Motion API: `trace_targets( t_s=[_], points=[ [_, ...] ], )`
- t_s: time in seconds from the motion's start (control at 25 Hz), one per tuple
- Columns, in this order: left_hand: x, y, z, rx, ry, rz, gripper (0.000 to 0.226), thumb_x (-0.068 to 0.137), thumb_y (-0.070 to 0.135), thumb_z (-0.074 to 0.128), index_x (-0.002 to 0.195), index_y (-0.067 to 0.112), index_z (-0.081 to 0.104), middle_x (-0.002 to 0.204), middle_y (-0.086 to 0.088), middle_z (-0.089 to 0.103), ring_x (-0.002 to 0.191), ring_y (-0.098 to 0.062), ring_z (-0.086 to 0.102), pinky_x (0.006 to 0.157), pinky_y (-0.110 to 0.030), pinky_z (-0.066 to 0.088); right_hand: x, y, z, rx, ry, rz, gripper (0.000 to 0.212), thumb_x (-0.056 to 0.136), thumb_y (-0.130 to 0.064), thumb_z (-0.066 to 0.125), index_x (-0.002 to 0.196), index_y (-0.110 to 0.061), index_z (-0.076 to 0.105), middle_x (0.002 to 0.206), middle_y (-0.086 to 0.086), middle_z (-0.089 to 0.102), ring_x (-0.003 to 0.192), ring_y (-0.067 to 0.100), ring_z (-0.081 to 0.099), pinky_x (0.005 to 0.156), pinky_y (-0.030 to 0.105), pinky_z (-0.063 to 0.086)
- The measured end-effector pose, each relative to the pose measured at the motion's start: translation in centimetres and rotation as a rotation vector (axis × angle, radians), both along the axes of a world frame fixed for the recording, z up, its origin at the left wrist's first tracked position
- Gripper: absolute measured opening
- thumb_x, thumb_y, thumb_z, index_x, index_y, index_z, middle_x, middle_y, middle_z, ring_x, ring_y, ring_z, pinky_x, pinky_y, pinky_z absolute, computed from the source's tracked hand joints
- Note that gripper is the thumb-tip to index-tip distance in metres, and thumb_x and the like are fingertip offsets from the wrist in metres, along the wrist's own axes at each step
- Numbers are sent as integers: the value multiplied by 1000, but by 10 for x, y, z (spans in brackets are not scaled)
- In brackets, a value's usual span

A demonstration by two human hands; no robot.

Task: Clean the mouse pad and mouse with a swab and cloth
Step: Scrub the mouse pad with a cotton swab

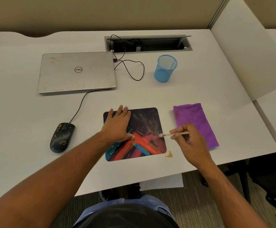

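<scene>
You can read one mark only: the round "DELL" logo (pixel 78 69) in the middle of the lid of the closed silver laptop (pixel 77 72), which lies on the white counter (pixel 18 112) in the upper left of the frame. From your side the letters appear upside down. Small orange marks sit at the upper left corner of the dark, colourful mouse pad (pixel 143 129), but you cannot make them out.
</scene>
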State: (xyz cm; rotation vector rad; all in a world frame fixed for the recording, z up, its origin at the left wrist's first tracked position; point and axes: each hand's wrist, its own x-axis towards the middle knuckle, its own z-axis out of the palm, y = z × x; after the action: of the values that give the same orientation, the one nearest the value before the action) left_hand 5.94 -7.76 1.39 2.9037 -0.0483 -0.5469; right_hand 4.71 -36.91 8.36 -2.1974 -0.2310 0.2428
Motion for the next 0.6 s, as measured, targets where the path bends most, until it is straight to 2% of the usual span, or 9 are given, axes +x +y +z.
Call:
trace_targets(
  t_s=[0.08, 0.24, 0.32, 0.44, 0.6],
  points=[
    [0, 0, 0, -1, -3, 1, 120, 72, 76, 65, 158, 19, 5, 167, -3, 0, 152, -24, -8, 121, -54, -3, 15, 24, -5, 2, -27, -11, 15, 101, -20, 63, 98, -31, 54, 99, -10, 73, 84, 7, 72, 66, 23, 59],
    [-1, 0, -2, -15, 1, 13, 120, 71, 76, 66, 158, 20, 4, 167, -2, -1, 152, -24, -9, 121, -54, -5, 54, 66, -11, -50, -66, -86, 14, 102, -29, 60, 103, -33, 47, 89, -9, 64, 73, 10, 66, 50, 14, 47],
    [-1, 0, -3, -19, 1, 19, 120, 71, 76, 66, 158, 21, 4, 167, -2, -1, 152, -24, -9, 121, -54, -5, 69, 78, -13, -178, -84, -57, 13, 104, -30, 57, 107, -30, 44, 88, -6, 61, 72, 11, 63, 52, 14, 45],
    [0, 0, -4, -17, -3, 25, 120, 71, 76, 66, 158, 21, 3, 167, -2, -1, 152, -24, -9, 118, -52, -9, 79, 87, -18, -349, -62, 54, 10, 106, -29, 53, 107, -27, 43, 83, -5, 59, 71, 13, 62, 54, 23, 49],
    [-1, -1, -6, -19, 0, 29, 121, 73, 74, 67, 158, 20, 0, 167, -2, -4, 152, -23, -10, 112, -46, -15, 87, 77, -15, -283, 53, 71, 14, 102, -26, 58, 101, -31, 44, 85, -3, 65, 75, 14, 67, 54, 23, 48]
  ],
)
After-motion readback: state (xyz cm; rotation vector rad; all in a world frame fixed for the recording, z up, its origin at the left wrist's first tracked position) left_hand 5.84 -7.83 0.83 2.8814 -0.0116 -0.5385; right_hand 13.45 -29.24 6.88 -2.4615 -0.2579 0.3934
